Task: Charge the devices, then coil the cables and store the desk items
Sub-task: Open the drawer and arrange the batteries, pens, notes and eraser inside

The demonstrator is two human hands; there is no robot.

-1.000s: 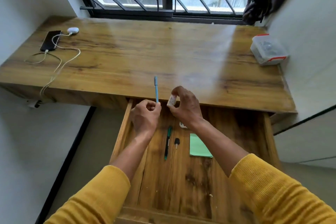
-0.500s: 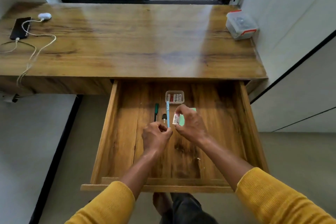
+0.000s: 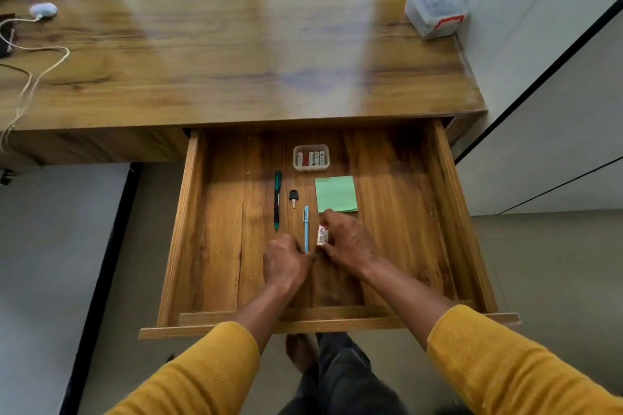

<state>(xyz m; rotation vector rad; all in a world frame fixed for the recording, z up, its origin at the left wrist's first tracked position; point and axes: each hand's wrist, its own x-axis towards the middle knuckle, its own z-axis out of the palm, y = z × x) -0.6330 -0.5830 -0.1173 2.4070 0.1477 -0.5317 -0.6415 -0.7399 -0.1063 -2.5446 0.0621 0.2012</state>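
Two hands are working low in the open drawer (image 3: 188,229), and we are sweeping across from the left. Far out on the desk (image 3: 236,54) we are seeing a white cable (image 3: 37,74) trailing off the edge, with a small pale device (image 3: 43,10) at its far end; that corner is lying well apart from both hands.

Inside the drawer we are passing a green pen (image 3: 277,199) lying lengthwise, then a small black key (image 3: 293,198) just beside it. Now we are reaching the left hand (image 3: 286,264), its fingers curled round the near end of the blue pen (image 3: 306,229). The pen's long axis is running straight away from us toward the back of the drawer, parallel to the green pen, and it is looking to be down on the drawer floor or very nearly so; we cannot tell whether it is touching.

Just beside it, the right hand (image 3: 349,242) is pinching a small white eraser (image 3: 322,234) between thumb and fingertips, the eraser lying alongside the pen. The two hands are nearly touching. Beyond them we are seeing the green sticky notes (image 3: 336,194) and a clear tray of batteries (image 3: 310,157).

We are judging both items about ready to be let go, each lying directly under its own hand. Far right on the desk, a lidded plastic box (image 3: 435,8) is sitting in the corner.
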